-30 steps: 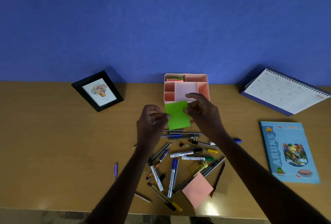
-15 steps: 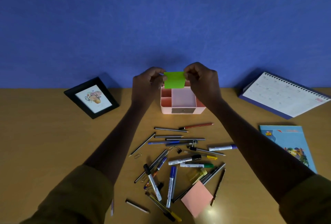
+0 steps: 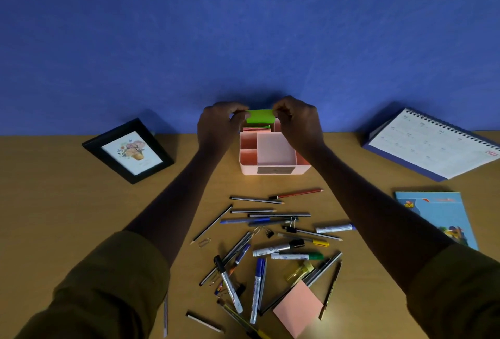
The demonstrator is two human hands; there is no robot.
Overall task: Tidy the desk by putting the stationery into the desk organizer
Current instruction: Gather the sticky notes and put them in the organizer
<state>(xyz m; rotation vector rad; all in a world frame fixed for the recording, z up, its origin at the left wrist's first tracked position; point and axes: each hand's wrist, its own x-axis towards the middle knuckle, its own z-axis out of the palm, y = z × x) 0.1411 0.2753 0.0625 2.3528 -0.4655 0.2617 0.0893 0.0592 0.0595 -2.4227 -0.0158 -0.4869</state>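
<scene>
A pink desk organizer (image 3: 273, 169) stands at the back of the desk against the blue wall. Both hands hold a green sticky-note pad (image 3: 260, 116) by its two ends, right over the organizer's rear compartment. My left hand (image 3: 218, 127) pinches the pad's left end, my right hand (image 3: 297, 124) its right end. Pink and green notes (image 3: 257, 129) sit in that rear slot. Several pens, pencils and markers (image 3: 259, 244) lie scattered on the desk in front of the organizer, together with a pink sticky-note pad (image 3: 297, 311) and binder clips (image 3: 290, 226).
A black picture frame (image 3: 127, 150) leans at the back left. A spiral desk calendar (image 3: 433, 143) stands at the back right, and a blue booklet (image 3: 438, 217) lies in front of it. A paper clip (image 3: 204, 242) lies left of the pile.
Both hands carried the green pad from above the pen pile up and back to the organizer's rear compartment, and it now sits lower over the slot.
</scene>
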